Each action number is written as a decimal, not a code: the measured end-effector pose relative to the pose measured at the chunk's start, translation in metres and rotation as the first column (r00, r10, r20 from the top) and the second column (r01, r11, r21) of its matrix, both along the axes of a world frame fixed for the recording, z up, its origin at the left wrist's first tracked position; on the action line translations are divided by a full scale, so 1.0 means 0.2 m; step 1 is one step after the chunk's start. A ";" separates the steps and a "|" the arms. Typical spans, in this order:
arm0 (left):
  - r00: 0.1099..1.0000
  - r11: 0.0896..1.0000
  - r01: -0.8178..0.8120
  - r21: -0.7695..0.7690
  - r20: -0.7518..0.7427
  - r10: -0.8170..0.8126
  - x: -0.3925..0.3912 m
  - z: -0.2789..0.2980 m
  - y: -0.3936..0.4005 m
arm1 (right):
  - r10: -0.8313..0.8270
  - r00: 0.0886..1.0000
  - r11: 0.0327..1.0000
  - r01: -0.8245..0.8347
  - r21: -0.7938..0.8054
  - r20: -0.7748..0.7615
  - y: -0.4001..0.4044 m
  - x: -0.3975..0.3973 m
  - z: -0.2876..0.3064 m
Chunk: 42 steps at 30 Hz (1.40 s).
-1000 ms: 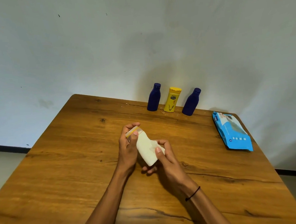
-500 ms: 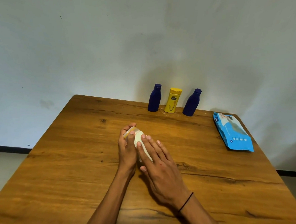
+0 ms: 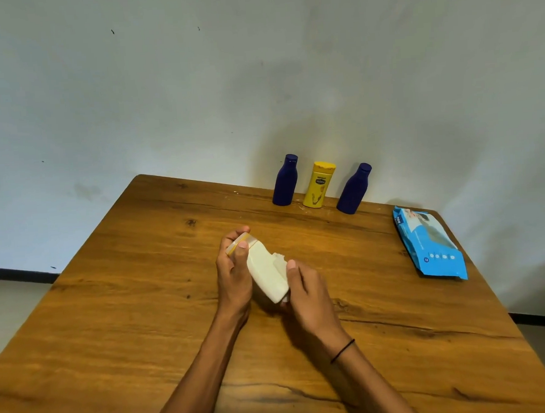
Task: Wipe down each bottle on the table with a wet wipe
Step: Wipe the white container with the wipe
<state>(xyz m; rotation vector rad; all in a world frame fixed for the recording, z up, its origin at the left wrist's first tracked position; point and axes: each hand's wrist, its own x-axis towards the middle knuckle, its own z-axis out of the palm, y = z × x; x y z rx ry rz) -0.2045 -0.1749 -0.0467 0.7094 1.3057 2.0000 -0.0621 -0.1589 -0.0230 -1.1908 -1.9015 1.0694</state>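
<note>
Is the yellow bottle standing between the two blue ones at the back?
Yes, the yellow bottle stands upright between the left blue bottle and the right blue bottle by the wall.

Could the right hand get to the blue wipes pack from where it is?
Probably yes: bare table lies between the right hand and the wipes pack, but it would first have to let go of the wipe.

cream bottle (image 3: 266,272) | two navy bottles (image 3: 285,180) | yellow bottle (image 3: 319,184) | blue wipes pack (image 3: 430,244)

Plain home room, wooden table (image 3: 142,294) against bare wall (image 3: 193,83); lotion bottles (image 3: 319,184)
</note>
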 end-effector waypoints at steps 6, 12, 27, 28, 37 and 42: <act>0.999 0.999 -0.049 -0.015 0.007 0.049 0.01 0.00 0.01 | -0.020 0.988 0.958 -0.024 0.286 0.150 -0.09 0.00 -0.08; 0.996 0.994 -0.083 -0.074 0.031 0.085 -0.01 -0.02 0.02 | -0.005 0.855 0.598 -0.413 0.687 0.519 -0.09 0.05 -0.14; 0.999 1.000 0.016 -0.003 -0.032 -0.017 0.00 -0.01 0.02 | -0.146 0.891 0.866 -0.095 0.491 0.430 0.00 -0.04 -0.01; 0.999 1.000 0.026 0.001 -0.044 -0.026 0.01 -0.01 0.01 | -0.123 0.905 0.899 -0.072 0.432 0.407 0.00 -0.04 0.01; 1.000 0.999 0.028 -0.044 -0.012 -0.029 0.00 -0.02 0.01 | 0.047 0.790 0.618 -0.504 0.604 0.611 -0.06 -0.01 -0.04; 0.993 0.996 0.089 -0.018 -0.080 -0.090 0.00 -0.01 0.00 | -0.019 0.815 0.703 -0.401 0.588 0.579 -0.06 -0.05 -0.05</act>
